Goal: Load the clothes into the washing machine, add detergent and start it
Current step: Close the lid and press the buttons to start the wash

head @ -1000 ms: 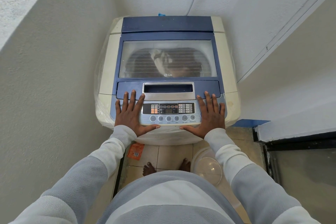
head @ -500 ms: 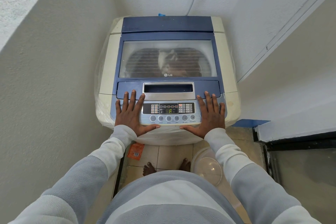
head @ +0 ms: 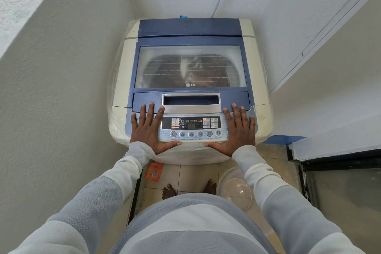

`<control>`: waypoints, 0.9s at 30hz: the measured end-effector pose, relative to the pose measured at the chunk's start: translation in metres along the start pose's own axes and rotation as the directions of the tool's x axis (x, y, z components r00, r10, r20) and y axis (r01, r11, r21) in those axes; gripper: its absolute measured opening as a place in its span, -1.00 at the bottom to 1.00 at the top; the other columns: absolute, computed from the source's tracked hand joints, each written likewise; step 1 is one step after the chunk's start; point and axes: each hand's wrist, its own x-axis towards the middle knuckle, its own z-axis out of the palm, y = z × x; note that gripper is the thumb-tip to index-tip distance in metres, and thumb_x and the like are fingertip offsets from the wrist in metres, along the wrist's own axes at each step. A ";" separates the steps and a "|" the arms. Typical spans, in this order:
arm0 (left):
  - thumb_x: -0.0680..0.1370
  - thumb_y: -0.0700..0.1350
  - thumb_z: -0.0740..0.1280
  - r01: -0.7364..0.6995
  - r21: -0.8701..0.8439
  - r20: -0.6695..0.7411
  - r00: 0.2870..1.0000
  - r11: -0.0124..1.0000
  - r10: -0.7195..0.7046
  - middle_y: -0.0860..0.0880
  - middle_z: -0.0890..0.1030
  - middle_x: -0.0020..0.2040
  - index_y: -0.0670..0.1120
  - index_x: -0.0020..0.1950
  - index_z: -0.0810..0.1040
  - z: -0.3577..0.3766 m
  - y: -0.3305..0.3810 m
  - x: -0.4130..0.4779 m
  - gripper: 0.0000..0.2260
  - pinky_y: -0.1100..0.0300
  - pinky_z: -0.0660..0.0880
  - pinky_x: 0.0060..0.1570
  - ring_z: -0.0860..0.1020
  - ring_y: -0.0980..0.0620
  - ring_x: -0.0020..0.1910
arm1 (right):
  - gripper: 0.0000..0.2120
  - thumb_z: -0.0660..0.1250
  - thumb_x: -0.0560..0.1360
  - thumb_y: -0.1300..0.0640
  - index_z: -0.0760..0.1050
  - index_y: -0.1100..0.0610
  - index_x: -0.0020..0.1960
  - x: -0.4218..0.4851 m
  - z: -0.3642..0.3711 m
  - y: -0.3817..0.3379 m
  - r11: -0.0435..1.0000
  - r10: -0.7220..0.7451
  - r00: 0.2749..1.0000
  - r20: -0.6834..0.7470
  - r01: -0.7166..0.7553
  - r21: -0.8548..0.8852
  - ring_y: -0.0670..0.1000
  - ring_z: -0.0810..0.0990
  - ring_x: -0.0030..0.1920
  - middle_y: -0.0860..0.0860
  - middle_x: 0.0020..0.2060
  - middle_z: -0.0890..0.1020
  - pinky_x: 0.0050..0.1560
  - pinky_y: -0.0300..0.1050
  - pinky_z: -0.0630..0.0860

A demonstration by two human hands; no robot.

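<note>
Clothes [head: 191,68] behind the closed lid window [head: 165,80] have shifted since the earlier views: the pale garment lies differently among the dark ones, and the display [head: 191,126], blank a second ago, now shows faint digits. Your judgement should be that the drum is turning and the cycle has begun. The load sits inside the washing machine [head: 123,68], under the shut lid. Your left hand [head: 147,130] and right hand [head: 239,130] have not moved; each lies flat at one end of the control panel [head: 191,139], fingers [head: 151,111] straight and slightly spread, thumbs along the front edge, holding nothing. Risk noted: your right palm lies against a partly hidden button at the panel's right end, so leaning your weight there could pause or cancel the programme. On the tiled floor, an orange sachet [head: 153,172] lies near your left foot and a clear plastic bowl [head: 235,189] touches your right; stepping back carelessly could mean a slip or a cracked bowl. Whether detergent went in cannot be confirmed.
</note>
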 end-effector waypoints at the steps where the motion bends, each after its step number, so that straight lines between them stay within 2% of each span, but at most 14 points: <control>1: 0.21 0.67 -0.02 -0.001 -0.004 -0.001 1.000 1.000 0.001 -0.10 -0.07 0.60 0.05 0.58 -0.07 0.000 0.000 0.000 0.09 -0.29 -0.14 0.46 -0.17 -0.17 0.56 | 0.18 -0.06 0.08 -0.71 -0.04 -0.05 0.53 0.000 0.000 0.000 1.000 0.000 1.000 0.000 0.000 -0.001 0.17 -0.01 0.54 0.06 0.55 0.06 0.45 0.30 -0.07; 27: 0.21 0.67 -0.06 0.002 0.005 -0.005 1.000 1.000 -0.002 -0.10 -0.08 0.60 0.06 0.57 -0.11 0.000 0.000 0.000 0.09 -0.29 -0.14 0.46 -0.17 -0.17 0.56 | 0.17 -0.04 0.09 -0.70 -0.04 -0.05 0.53 0.001 0.002 0.001 1.000 0.000 1.000 -0.003 0.000 0.005 0.17 0.00 0.54 0.06 0.55 0.06 0.45 0.31 -0.04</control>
